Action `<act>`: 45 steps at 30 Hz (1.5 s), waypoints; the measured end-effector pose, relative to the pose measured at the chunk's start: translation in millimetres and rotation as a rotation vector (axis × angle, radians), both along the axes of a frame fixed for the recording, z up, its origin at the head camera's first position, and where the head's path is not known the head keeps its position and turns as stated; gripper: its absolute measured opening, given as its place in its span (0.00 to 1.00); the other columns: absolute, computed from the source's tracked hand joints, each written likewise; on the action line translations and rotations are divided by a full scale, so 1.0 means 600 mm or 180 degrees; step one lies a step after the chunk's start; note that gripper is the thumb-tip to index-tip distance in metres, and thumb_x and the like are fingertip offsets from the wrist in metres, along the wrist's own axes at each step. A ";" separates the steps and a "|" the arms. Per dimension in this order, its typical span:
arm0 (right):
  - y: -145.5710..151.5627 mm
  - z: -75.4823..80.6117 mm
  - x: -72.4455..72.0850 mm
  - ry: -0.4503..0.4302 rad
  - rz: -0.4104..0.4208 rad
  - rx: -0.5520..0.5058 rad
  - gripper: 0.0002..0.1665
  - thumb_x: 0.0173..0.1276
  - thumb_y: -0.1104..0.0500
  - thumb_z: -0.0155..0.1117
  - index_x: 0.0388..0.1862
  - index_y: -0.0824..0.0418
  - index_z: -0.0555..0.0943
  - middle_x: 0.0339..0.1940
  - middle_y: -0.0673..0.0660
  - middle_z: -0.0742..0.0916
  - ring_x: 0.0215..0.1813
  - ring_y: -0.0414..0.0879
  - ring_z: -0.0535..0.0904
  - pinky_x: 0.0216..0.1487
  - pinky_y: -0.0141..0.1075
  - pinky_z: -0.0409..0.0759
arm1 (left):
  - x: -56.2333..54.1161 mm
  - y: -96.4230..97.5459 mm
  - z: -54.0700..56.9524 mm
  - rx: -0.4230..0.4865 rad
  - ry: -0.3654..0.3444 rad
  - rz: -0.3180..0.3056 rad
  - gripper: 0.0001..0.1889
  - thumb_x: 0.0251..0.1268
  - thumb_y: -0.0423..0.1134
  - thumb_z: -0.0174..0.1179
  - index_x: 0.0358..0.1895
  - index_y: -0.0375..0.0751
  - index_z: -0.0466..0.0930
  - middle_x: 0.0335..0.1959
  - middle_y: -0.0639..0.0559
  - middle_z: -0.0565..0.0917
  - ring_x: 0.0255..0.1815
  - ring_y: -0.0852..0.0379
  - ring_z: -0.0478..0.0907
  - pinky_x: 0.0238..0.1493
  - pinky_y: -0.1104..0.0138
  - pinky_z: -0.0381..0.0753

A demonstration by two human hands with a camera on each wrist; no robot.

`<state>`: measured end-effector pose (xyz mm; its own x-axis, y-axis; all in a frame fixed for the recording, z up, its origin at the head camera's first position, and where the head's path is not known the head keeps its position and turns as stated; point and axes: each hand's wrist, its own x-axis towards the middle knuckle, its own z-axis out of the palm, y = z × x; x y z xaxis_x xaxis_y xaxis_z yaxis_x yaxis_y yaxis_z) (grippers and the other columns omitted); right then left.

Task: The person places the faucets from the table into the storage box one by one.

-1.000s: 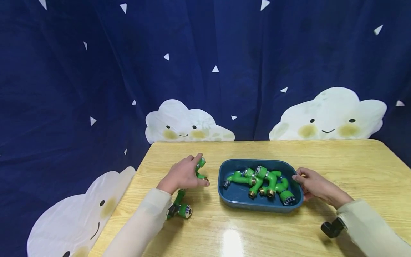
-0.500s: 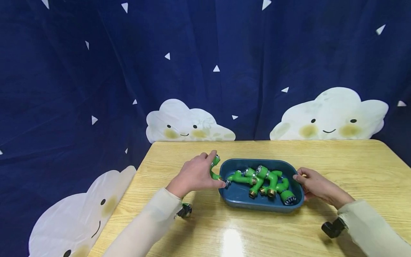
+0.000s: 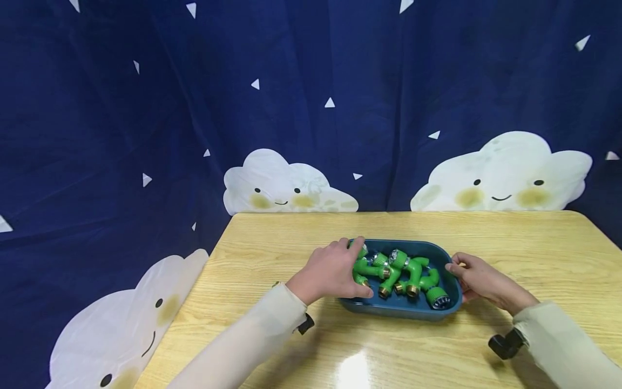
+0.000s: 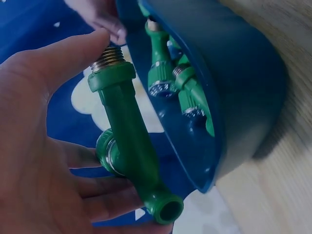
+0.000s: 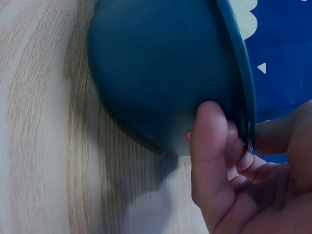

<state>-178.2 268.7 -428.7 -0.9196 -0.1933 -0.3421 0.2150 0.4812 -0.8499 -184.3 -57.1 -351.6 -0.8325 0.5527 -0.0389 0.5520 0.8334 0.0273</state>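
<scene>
My left hand [image 3: 326,273] is over the left end of a dark blue plastic bin [image 3: 398,310] and grips a green faucet [image 4: 129,129] with a brass threaded end. In the left wrist view the thumb presses that threaded end while the fingers lie behind the body. Several more green faucets [image 3: 414,274] lie jumbled inside the bin, some with chrome-trimmed knobs. At the bin's right end my right hand [image 3: 480,282] pinches the rim, thumb on the inside and fingers [image 5: 209,146] against the outer wall.
The bin stands on a light wooden table [image 3: 525,243]. A dark blue curtain [image 3: 311,97] with white triangles and smiling clouds hangs behind it. A small brass-coloured bit [image 3: 276,283] peeks out beside my left sleeve, the remainder hidden. Black cameras [image 3: 506,343] sit at both wrists.
My left hand has carried the green faucet rightward from beside the bin to over its left end. My right hand has kept its hold on the rim.
</scene>
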 end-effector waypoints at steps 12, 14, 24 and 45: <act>-0.001 -0.001 0.001 0.0006 0.0020 -0.0022 0.13 0.82 0.58 0.39 0.39 0.67 0.63 0.22 0.52 0.73 0.25 0.43 0.78 0.27 0.37 0.83 | -0.012 0.048 -0.012 -0.0287 -0.0064 0.0060 0.56 0.45 0.74 0.66 0.76 0.46 0.59 0.62 0.45 0.79 0.55 0.51 0.82 0.42 0.58 0.84; -0.001 -0.001 0.001 0.0006 0.0019 -0.0027 0.13 0.83 0.57 0.39 0.40 0.67 0.63 0.21 0.52 0.72 0.25 0.43 0.78 0.27 0.37 0.83 | -0.012 0.056 -0.017 -0.0382 -0.0099 0.0132 0.57 0.46 0.75 0.65 0.76 0.45 0.58 0.61 0.45 0.79 0.54 0.51 0.82 0.41 0.60 0.84; 0.000 0.000 0.002 -0.0029 0.0027 -0.0029 0.14 0.83 0.57 0.38 0.39 0.67 0.62 0.21 0.52 0.71 0.24 0.43 0.77 0.27 0.37 0.83 | -0.015 0.087 -0.028 -0.0694 -0.0265 0.0355 0.59 0.46 0.76 0.63 0.78 0.45 0.54 0.63 0.46 0.77 0.52 0.53 0.82 0.46 0.63 0.84; 0.000 -0.001 -0.001 -0.0023 0.0026 -0.0014 0.14 0.83 0.57 0.38 0.40 0.66 0.63 0.15 0.48 0.67 0.23 0.43 0.78 0.28 0.38 0.83 | -0.014 0.119 -0.041 -0.0585 -0.0807 0.1148 0.49 0.41 0.74 0.69 0.64 0.49 0.65 0.51 0.52 0.79 0.36 0.55 0.79 0.34 0.66 0.79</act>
